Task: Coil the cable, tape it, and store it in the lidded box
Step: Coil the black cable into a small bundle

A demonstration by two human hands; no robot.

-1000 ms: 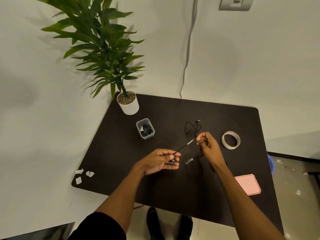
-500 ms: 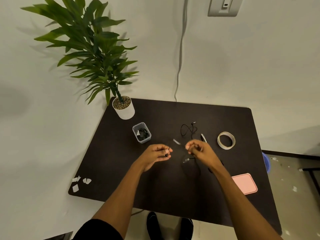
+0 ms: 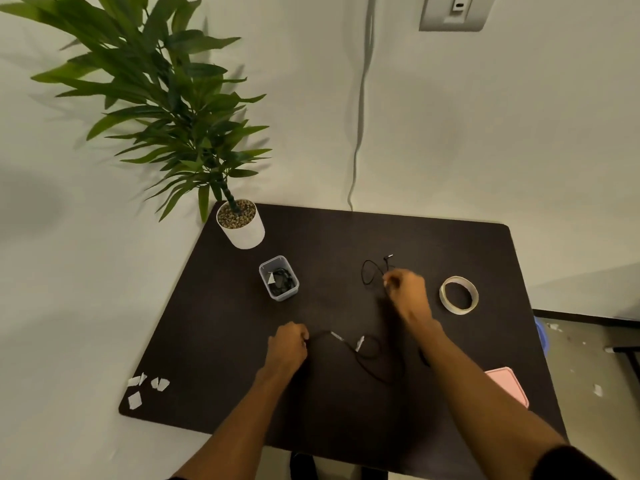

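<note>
Hands are working a thin black cable [image 3: 360, 358] over a dark tabletop [image 3: 214, 341], much of the cable fading into the surface and hard to trace. Left hand [image 3: 287, 348] is curling knuckles-up near the front, its grip clenched on one cable end. Right hand [image 3: 407, 292] is reaching farther back, blurred, fist pinching the cable beside a loop [image 3: 372, 273] lying on the tabletop. Two pale tape bits are showing on the slack between them. A clear box [image 3: 278, 278], lid off, is sitting left with a dark coil inside. A tape roll [image 3: 459, 294] is lying right; a pink lid [image 3: 509, 386] is partly hidden by the right forearm.
</note>
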